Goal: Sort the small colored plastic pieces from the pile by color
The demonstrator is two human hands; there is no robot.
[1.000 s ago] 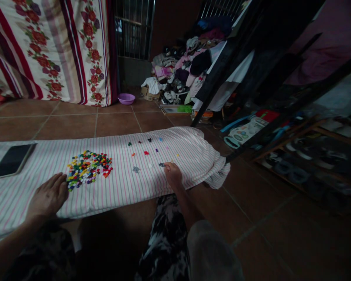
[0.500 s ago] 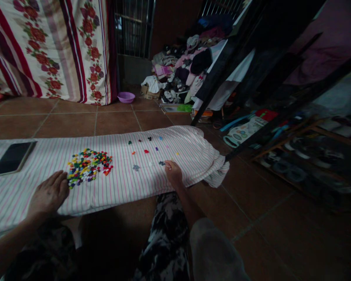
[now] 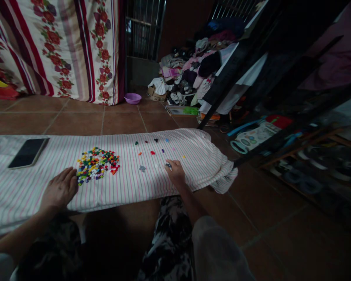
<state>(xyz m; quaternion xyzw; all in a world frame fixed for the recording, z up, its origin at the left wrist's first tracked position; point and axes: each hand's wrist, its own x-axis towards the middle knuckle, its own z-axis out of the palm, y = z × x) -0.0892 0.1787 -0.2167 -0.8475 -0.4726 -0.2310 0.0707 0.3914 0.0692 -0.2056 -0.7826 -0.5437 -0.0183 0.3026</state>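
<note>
My left hand lies flat on the striped cloth, fingers stretched out together, its fingertips at the left edge of a pile of small multicoloured beads. My right hand is over a little cluster of dark grey beads, thumb and forefinger apart on either side of it. I cannot make out anything held in the fingers. Around it lie small colour-sorted groups: grey beads, red beads, orange beads, a purple bead, black beads and a yellow bead.
A phone rests on the striped cloth at the left. Beyond, on the tiled floor, are a purple basin and a heap of clothes. A dark slanted post and a shoe rack stand to the right.
The view has shifted, so the scene sits further right. My right thumb and forefinger have moved over the dark grey beads and spread around them. My left hand stays beside the pile.
</note>
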